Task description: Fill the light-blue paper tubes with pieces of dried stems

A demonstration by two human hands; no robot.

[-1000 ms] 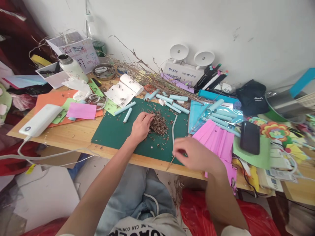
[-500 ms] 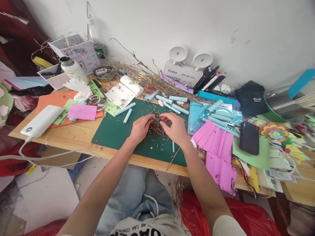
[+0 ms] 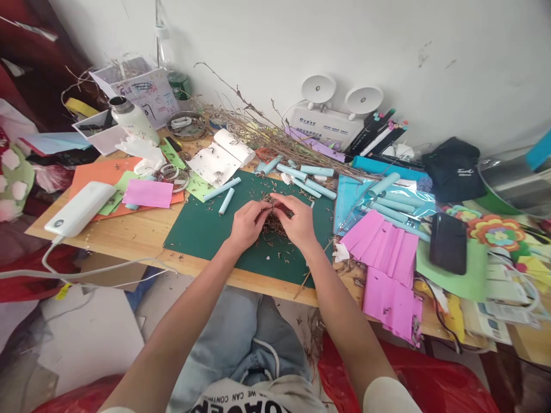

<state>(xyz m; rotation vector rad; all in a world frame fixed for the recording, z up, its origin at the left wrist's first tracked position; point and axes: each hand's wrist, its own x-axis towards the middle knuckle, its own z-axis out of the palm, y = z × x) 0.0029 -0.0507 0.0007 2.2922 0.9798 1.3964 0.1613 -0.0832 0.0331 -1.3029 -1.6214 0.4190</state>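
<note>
A heap of dried leaves (image 3: 275, 228) lies on a dark green mat (image 3: 193, 229), with crumbs scattered round it. My left hand (image 3: 249, 223) and my right hand (image 3: 295, 219) meet just above the heap, fingertips nearly touching. Both hands have thumb and fingers pinched together on some dried leaf, though the fingertips partly hide it. Left of my hands, a pale blue paper tube (image 3: 226, 201) rests on the mat beside a longer one. Several more blue tubes (image 3: 316, 187) lie along the mat's far edge.
Dry twigs (image 3: 258, 137) stretch along the wall. Folded pink paper (image 3: 383, 246) and a black phone-like slab (image 3: 448, 243) lie to the right. A white power bank (image 3: 80, 210) with its cable sits at the left edge. An open bottle (image 3: 133, 119) stands behind it.
My hands have come closer together over the heap, and the right fingers now pinch near the left fingertips. The view has shifted slightly, so the table appears further right.
</note>
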